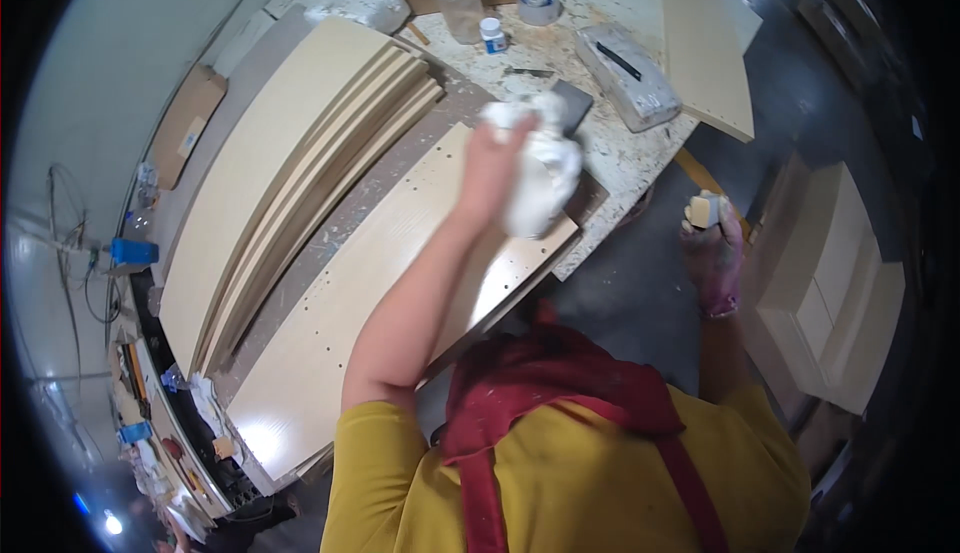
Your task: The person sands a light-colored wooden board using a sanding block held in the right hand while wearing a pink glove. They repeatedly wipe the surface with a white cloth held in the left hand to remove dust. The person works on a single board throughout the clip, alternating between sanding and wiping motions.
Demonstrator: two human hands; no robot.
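My left hand (pixel 490 171) is closed on a bunched white cloth (pixel 545 168), held at the far right end of a pale wooden panel (pixel 350 298). That panel has small drilled holes along its edges and a glossy surface. Off to the right, beyond the table's edge, my right hand (pixel 714 263) wears a stained pinkish glove. Its fingers are wrapped round a small cream-coloured block (pixel 705 212). Just past the cloth lies a dark grey flat block (pixel 572 106), partly covered by it.
Curved wooden panels (pixel 290 143) lie stacked left of the drilled panel. Farther back on the paint-spotted table (pixel 625 168) are a wrapped slab (pixel 625 78) with a black knife (pixel 618 60), a small white bottle (pixel 493 37) and a tape roll (pixel 538 8). More panels (pixel 830 283) stand at right.
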